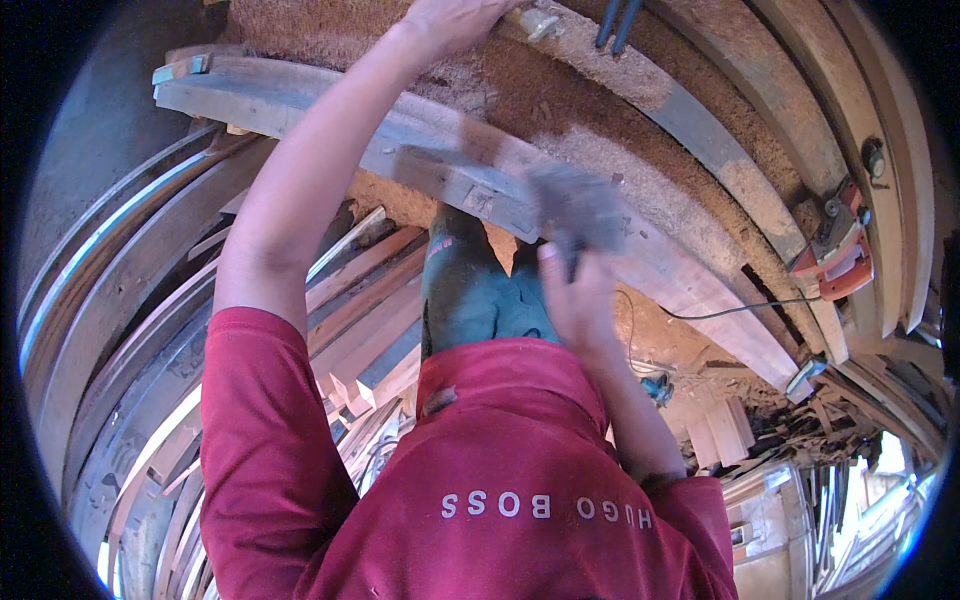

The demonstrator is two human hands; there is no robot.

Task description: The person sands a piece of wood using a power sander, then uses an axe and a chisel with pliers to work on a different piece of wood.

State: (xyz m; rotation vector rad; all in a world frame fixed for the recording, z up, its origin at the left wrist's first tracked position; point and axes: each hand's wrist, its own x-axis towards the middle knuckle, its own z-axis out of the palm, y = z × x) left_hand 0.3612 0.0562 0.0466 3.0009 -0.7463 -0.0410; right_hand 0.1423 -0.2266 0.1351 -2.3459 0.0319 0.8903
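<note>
The right grip [582, 305], wrapped round the blurred tool [577, 208], should be firm, knuckles clear of the beam [660, 268]; whether the left grip [460, 22] holds anything cannot be told.

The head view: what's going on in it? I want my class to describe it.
A person in a dark red shirt works at a long, pale wooden beam. The right hand grips a wide, grey-brown, brush-like tool, blurred; whether it touches the beam is unclear. The left hand reaches forward to the picture's top edge, and what it may hold can't be told. Brown sawdust lies beyond the beam, and an orange-red power tool sits at the right.
</note>
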